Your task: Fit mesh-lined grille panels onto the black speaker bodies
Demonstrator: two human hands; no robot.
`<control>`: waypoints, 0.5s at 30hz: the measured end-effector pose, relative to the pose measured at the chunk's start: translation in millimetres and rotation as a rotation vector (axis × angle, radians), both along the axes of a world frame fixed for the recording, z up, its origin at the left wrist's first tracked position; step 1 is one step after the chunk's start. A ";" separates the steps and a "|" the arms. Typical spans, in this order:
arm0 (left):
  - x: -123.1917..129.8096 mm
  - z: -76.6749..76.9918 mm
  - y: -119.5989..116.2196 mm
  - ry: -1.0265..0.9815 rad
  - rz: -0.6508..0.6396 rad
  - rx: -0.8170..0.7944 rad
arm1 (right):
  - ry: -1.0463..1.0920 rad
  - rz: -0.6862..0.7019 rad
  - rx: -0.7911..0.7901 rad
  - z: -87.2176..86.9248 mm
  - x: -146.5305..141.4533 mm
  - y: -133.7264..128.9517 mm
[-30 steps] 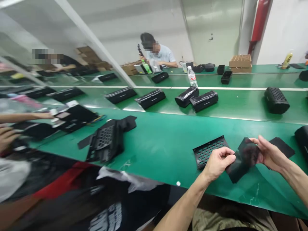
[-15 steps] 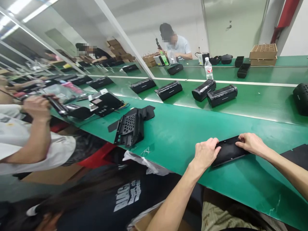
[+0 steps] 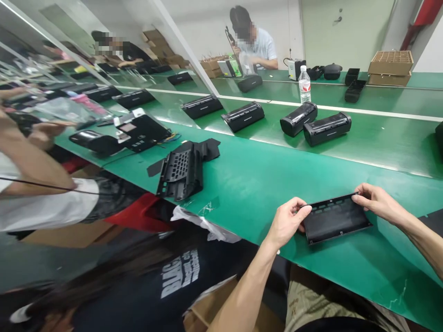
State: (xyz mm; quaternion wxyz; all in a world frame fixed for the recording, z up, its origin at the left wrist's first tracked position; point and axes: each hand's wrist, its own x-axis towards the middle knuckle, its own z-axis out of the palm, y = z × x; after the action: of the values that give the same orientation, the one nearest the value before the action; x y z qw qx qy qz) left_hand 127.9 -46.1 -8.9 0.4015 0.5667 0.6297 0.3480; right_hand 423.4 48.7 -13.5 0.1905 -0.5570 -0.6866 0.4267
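A black rectangular plastic panel [image 3: 337, 221] with slots along its far edge is tilted up over the green bench [image 3: 256, 184]. At its left upper corner, my left hand [image 3: 289, 219] pinches it between thumb and fingers. My right hand [image 3: 375, 200] grips the opposite upper corner, thumb on the near face. The panel's inner face is turned toward me, and its lower edge is near the bench top. Flat black sheet material [image 3: 432, 219] lies to the right, partly behind my right forearm.
Black perforated housings [image 3: 180, 170] lie left on the bench. Beyond, several black speaker-like units [image 3: 327, 129] stand on a green belt, with a water bottle [image 3: 305, 85] behind. Co-workers sit across [image 3: 256, 44] and at left [image 3: 44, 184]. A dark-clothed person [image 3: 138, 286] is close at lower left.
The panel has been tipped up so its slotted far edge and inner face show more. Both hands have shifted to its upper corners. My view has moved slightly, and the left co-worker's hands have moved.
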 end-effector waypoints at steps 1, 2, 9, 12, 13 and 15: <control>2.3 1.4 -1.7 -0.144 0.010 -0.054 | 0.060 -0.004 -0.052 3.2 1.8 -6.1; 5.0 3.0 -3.8 -0.276 0.019 -0.110 | 0.121 -0.009 -0.109 6.5 3.8 -13.3; 24.8 12.1 -29.3 -0.748 0.084 -0.254 | 0.445 -0.131 -0.327 17.0 16.2 -63.3; 31.5 13.1 -38.1 -0.807 0.100 -0.268 | 0.539 -0.177 -0.341 17.4 20.2 -75.9; 33.9 13.0 -39.9 -0.812 0.116 -0.267 | 0.562 -0.189 -0.347 18.0 21.5 -79.1; 39.0 12.1 -42.2 -0.820 0.150 -0.267 | 0.601 -0.206 -0.357 19.9 24.2 -84.2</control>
State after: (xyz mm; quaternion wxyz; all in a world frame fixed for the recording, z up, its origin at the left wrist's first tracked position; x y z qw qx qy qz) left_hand 166.9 -88.3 3.3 0.6617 0.2773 0.4971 0.4880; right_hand 447.6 -35.5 6.4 0.3252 -0.4975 -0.4551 0.6631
